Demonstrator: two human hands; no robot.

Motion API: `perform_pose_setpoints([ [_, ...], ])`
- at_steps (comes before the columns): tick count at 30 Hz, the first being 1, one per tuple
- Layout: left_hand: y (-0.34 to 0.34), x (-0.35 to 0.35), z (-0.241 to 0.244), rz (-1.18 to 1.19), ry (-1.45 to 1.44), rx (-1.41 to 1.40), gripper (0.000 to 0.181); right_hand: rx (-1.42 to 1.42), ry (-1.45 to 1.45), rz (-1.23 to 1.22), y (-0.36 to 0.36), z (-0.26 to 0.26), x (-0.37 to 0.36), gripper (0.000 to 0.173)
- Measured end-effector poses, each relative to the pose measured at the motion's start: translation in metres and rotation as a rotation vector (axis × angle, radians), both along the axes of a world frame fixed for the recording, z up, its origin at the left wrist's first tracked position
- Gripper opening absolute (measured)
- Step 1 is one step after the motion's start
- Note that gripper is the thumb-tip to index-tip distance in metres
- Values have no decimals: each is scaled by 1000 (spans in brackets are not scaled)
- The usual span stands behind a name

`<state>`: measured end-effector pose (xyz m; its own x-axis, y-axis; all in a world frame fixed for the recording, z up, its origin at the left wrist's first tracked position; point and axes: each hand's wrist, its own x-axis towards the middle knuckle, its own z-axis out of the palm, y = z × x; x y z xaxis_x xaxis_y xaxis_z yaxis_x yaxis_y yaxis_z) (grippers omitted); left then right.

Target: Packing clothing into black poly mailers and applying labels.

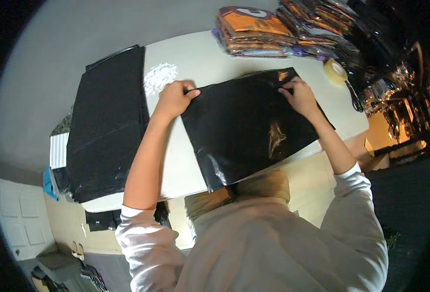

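Observation:
A glossy black plastic sheet or bag [236,124] lies across the white table [178,160] in front of me, its near edge reaching the table's front edge. My left hand [176,96] pinches its far left corner between thumb and fingers. At the far right corner, my right hand [299,93] has the plastic between thumb and curled fingers. To the left of the sheet rests a broad stack of black plastic bags [107,124]. Just beyond my left hand is a heap of small white pieces [160,77], too fine to identify.
Stacks of plastic-wrapped folded garments [255,33] stand at the table's far side. A roll of tape [335,72] and black-handled scissors [355,98] lie near its right end. Shiny wrapped items [393,98] crowd the right. A white door [21,215] is at lower left.

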<state>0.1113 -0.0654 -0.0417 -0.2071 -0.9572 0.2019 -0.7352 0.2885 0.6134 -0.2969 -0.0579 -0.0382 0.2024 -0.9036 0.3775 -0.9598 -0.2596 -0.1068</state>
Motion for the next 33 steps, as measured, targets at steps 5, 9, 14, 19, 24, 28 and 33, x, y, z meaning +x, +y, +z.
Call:
perform_pose_setpoints([
  [5,0,-4,3,3,-56,33,28,16,-197,37,1,5,3,10],
  [9,2,-4,7,27,-77,37,29,120,-349,-7,0,22,-2,23],
  [14,-4,-2,1,6,-33,18,29,372,-340,-129,-16,27,-30,56],
  [19,-4,-3,3,7,-39,11,30,417,-294,-137,-28,17,-44,70],
  [24,1,-2,6,49,-47,-25,29,592,-439,-90,-33,16,-43,56],
  [28,-6,1,3,65,-41,-31,28,574,-707,-30,-34,22,-54,39],
  [33,-12,5,-4,101,-11,-75,28,1195,-2037,139,-34,25,-82,21],
])
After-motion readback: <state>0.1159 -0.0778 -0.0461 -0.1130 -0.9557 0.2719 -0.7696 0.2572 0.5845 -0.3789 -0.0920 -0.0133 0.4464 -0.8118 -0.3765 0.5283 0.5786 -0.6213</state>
